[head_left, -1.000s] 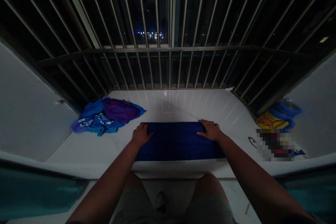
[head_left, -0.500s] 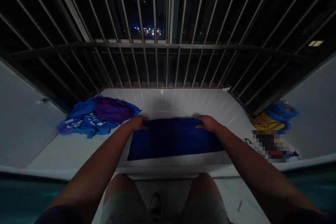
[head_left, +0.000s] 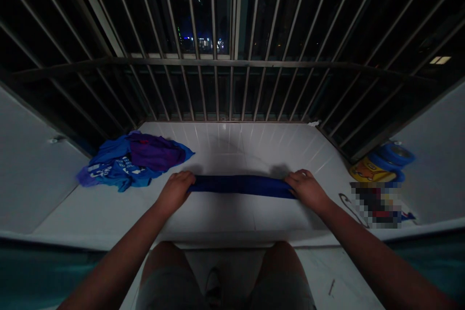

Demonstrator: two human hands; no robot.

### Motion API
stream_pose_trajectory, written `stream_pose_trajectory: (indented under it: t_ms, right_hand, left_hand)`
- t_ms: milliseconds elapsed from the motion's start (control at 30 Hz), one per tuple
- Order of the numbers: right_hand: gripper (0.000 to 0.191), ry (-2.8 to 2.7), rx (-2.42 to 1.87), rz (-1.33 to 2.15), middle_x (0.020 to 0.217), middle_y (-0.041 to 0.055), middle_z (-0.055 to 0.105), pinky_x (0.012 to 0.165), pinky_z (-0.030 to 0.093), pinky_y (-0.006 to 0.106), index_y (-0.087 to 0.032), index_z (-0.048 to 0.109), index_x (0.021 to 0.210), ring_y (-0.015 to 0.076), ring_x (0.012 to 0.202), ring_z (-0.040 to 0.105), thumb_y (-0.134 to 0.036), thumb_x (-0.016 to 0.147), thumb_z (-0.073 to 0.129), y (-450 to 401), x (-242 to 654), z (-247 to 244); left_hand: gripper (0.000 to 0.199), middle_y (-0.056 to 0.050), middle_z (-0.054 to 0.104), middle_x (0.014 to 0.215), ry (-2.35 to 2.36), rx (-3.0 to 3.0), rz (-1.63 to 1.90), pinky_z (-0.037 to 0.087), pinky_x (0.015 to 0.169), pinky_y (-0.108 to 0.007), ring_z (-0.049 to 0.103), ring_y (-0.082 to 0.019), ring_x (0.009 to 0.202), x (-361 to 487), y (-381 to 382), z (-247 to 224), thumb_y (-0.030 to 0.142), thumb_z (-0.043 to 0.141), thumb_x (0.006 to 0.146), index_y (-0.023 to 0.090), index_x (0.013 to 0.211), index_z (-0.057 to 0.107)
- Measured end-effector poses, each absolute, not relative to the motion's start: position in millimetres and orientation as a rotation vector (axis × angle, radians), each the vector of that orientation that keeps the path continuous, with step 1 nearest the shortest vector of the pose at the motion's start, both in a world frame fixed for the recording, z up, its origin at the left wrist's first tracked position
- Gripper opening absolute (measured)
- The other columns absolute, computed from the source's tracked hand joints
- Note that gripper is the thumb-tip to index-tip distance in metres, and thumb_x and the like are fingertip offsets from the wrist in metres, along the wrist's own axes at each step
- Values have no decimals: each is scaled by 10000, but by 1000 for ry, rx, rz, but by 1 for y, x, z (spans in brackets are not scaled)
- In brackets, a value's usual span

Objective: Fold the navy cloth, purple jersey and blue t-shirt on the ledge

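Observation:
A dark blue cloth (head_left: 240,185) stretches as a narrow band between my hands, over the white tiled ledge (head_left: 225,213). My left hand (head_left: 178,188) grips its left end, with fingers closed round the edge. At the other end, my right hand (head_left: 304,186) pinches the cloth the same way. Whether the band rests on the tiles or hangs just above them, I cannot tell.
Blue and purple clothes (head_left: 156,152) lie heaped on the ledge's left side. At the right stand blue and yellow containers (head_left: 374,167), near a blurred-out item (head_left: 379,208) and a thin cord (head_left: 350,208). Metal bars (head_left: 232,64) rise behind the ledge.
The cloth has gone from a wide flat sheet to a narrow band. My hands have moved slightly apart and a little nearer to me, still holding it.

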State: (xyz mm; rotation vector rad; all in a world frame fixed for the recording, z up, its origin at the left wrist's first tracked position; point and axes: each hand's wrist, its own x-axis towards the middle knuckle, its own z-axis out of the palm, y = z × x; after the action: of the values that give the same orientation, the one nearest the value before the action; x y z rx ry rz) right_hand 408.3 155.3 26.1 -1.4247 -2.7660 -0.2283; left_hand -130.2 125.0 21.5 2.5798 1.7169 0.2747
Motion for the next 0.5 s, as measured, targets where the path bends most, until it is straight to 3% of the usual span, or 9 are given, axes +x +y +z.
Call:
stream_pose_trajectory:
  t_ms: [100, 200, 267, 333, 400, 433, 500]
  right_hand:
    - [314, -2852, -1375, -4, 1205, 110, 799, 1068, 478, 476, -257, 768, 1292, 311, 1131, 737, -247, 982, 720, 105, 413, -2]
    - [356, -2792, -1404, 237, 1282, 116, 802, 1037, 532, 477, -265, 755, 1345, 322, 1174, 744, -455, 1054, 678, 83, 414, -16]
    - [377, -2700, -1465, 284, 1203, 115, 816, 1023, 556, 475, -258, 786, 1243, 307, 1121, 757, -512, 1127, 534, 90, 414, -15]
    - [414, -2620, -1537, 238, 1190, 134, 814, 1043, 564, 490, -241, 796, 1201, 312, 1119, 758, -505, 1138, 483, 110, 414, -12]
    - [454, -2564, -1596, 194, 1380, 182, 768, 1141, 532, 535, -213, 753, 1366, 354, 1279, 718, -522, 1074, 596, 133, 414, -13]
    - [565, -2551, -1625, 208, 1489, 207, 716, 1189, 502, 559, -195, 702, 1469, 379, 1371, 676, -535, 1020, 673, 144, 415, -14]
    - [778, -2553, -1682, 321, 1592, 234, 643, 1224, 477, 574, -170, 622, 1581, 409, 1453, 625, -544, 918, 786, 160, 416, -19]
  left_hand:
    - [327, -95, 747, 1220, 1624, 2511, 216, 521, 1003, -450, 709, -325, 1183, -139, 82, -4, 71, 683, 833, 265, 1096, 700]
    - [218, -83, 760, 1279, 1489, 2399, 250, 550, 1002, -421, 728, -309, 1179, -145, 71, -13, 321, 768, 929, 277, 1135, 712]
    - [221, -76, 793, 1198, 1492, 2333, 292, 568, 992, -407, 760, -285, 1097, -144, 85, -8, 462, 647, 1046, 277, 1131, 733]
    - [303, -99, 808, 1242, 1552, 2318, 331, 559, 1069, -412, 768, -285, 1156, -139, 112, -2, 437, 529, 1105, 262, 1211, 752]
    - [392, -159, 746, 1463, 1601, 2335, 246, 492, 1207, -439, 689, -330, 1383, -132, 141, 4, 390, 631, 1038, 215, 1377, 724]
    - [528, -189, 688, 1558, 1610, 2332, 140, 454, 1254, -460, 625, -364, 1476, -129, 154, 5, 376, 729, 962, 187, 1453, 690]
    - [763, -214, 664, 1589, 1588, 2290, -98, 456, 1252, -488, 599, -420, 1501, -123, 174, 7, 355, 884, 790, 167, 1497, 669]
